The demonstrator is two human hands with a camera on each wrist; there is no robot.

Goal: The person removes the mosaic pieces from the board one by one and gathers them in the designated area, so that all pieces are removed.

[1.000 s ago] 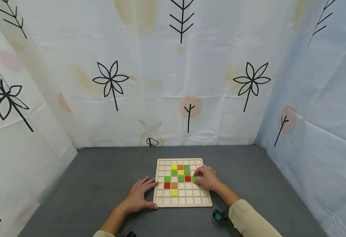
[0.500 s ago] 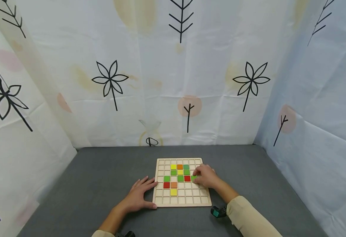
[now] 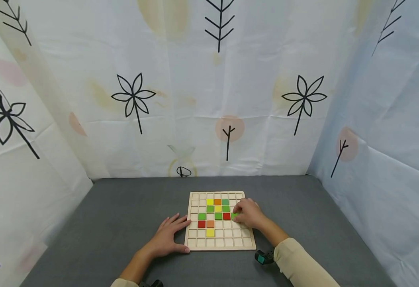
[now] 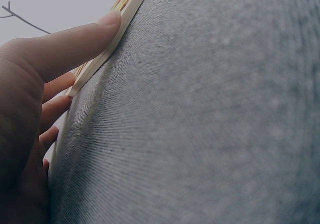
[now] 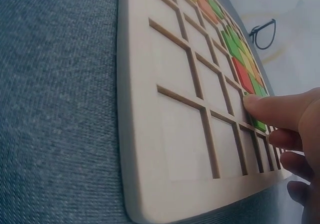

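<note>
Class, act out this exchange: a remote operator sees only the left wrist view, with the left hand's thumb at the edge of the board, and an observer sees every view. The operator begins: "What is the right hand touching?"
Observer: The right hand touches a green tile on the gridded board.
Operator: What sits in the next cell to that tile's left?
Observer: A red tile, in the same row, as the head view shows.
Operator: And which coloured tile lies nearest the person?
Observer: A yellow tile, one row nearer than the orange tile just beyond it.
</note>
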